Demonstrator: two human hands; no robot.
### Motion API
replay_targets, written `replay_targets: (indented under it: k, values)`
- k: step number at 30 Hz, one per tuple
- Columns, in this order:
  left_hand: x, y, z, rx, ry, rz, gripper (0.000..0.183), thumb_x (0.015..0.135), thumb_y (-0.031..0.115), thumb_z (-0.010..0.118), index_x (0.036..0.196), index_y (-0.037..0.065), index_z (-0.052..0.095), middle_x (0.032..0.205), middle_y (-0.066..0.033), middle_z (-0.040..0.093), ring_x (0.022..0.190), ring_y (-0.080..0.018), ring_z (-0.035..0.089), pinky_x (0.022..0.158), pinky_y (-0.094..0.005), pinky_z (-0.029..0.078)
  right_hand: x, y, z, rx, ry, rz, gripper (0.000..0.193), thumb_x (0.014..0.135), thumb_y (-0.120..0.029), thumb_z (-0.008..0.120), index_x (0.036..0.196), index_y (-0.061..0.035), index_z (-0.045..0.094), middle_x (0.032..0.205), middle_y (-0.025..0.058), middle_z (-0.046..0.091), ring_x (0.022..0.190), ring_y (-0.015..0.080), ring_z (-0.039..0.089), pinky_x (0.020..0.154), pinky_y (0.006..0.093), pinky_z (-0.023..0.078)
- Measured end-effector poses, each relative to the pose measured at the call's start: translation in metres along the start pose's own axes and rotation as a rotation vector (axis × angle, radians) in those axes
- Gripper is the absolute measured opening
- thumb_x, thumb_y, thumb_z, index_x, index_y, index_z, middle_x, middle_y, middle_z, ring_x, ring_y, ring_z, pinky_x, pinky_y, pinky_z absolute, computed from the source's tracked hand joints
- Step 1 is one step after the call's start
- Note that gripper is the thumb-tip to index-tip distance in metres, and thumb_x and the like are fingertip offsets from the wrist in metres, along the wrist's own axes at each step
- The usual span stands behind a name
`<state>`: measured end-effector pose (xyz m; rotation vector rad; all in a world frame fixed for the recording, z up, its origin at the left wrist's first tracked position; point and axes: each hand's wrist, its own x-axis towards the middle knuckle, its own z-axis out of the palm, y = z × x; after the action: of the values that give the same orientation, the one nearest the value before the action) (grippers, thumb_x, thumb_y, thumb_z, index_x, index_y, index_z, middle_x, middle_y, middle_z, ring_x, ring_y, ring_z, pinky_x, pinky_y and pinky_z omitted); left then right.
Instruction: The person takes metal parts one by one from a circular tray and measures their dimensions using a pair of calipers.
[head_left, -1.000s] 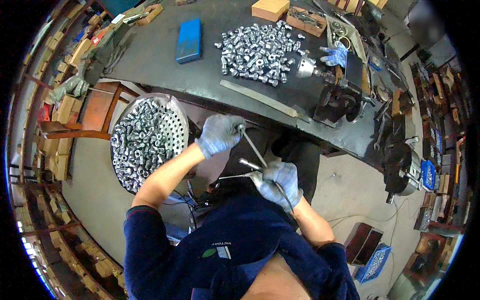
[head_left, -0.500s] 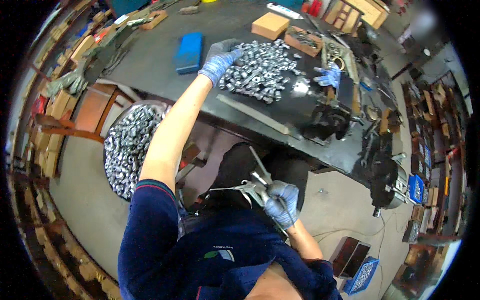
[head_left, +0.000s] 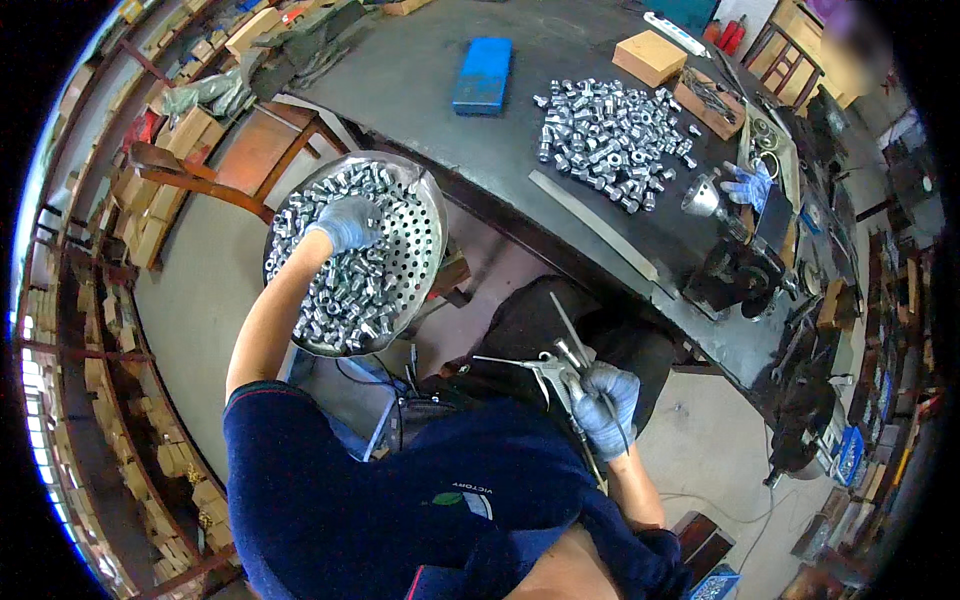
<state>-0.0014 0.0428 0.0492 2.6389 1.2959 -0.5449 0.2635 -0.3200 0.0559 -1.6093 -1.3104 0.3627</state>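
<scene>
Swung the left hand (head_left: 348, 222), in the head view, from the heap of fittings (head_left: 615, 145) on the worktop (head_left: 420, 100) to the perforated pan (head_left: 418, 235), outside the worktop's near edge at left. Laid it among loose fittings (head_left: 350, 290), massed along the pan's left and lower rim; could not tell whether closed on any. Kept the right hand (head_left: 607, 405) wrapped around a thin rod (head_left: 567, 321) and a slim-nozzled gun (head_left: 550, 370), short of the worktop's near edge. Risked, probably, pushing pieces over the crowded left rim by digging too hard. Risked also losing the rod, or working the gun by accident, through sharing one grip between both.
</scene>
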Motion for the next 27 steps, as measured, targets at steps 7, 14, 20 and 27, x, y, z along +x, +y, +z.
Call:
replay_targets:
  k: [7, 14, 20, 27]
  values:
    - [0.005, 0.016, 0.042, 0.284, 0.011, 0.023, 0.022, 0.071, 0.021, 0.06, 0.087, 0.008, 0.069, 0.094, -0.0154, 0.066, 0.087, -0.0313, 0.065, 0.073, -0.0407, 0.053, -0.004, 0.002, 0.0, -0.017, -0.02, -0.005, 0.038, 0.069, -0.013, 0.076, 0.051, -0.0079, 0.042, 0.05, 0.0109, 0.042, 0.042, 0.024, 0.044, 0.043, 0.031, 0.035]
    - [0.002, 0.007, 0.036, 0.175, 0.127, 0.069, 0.028, 0.08, 0.033, 0.059, 0.084, 0.006, 0.067, 0.084, -0.014, 0.066, 0.078, -0.0317, 0.065, 0.068, -0.0423, 0.052, -0.009, 0.003, -0.005, -0.009, -0.014, 0.013, 0.036, 0.068, -0.014, 0.075, 0.051, -0.0092, 0.044, 0.051, 0.0102, 0.045, 0.043, 0.026, 0.045, 0.043, 0.0317, 0.035]
    - [-0.053, 0.08, -0.012, -1.366, -0.101, 0.241, 0.059, 0.086, 0.042, 0.06, 0.115, -0.008, 0.052, 0.087, -0.0152, 0.064, 0.07, -0.0214, 0.066, 0.068, -0.0299, 0.052, 0.0, -0.006, -0.004, -0.052, -0.013, -0.054, 0.035, 0.066, -0.017, 0.077, 0.052, -0.0108, 0.046, 0.051, 0.0082, 0.046, 0.044, 0.0256, 0.048, 0.044, 0.0324, 0.037]
    - [-0.083, 0.179, 0.023, -1.896, -0.526, 0.599, 0.047, 0.09, 0.029, 0.057, 0.119, -0.007, 0.05, 0.095, -0.0161, 0.065, 0.083, -0.0263, 0.067, 0.078, -0.033, 0.052, 0.011, -0.015, -0.004, -0.02, -0.052, -0.094, 0.037, 0.068, -0.022, 0.077, 0.051, -0.0109, 0.046, 0.049, 0.009, 0.043, 0.045, 0.0274, 0.047, 0.044, 0.0356, 0.036]
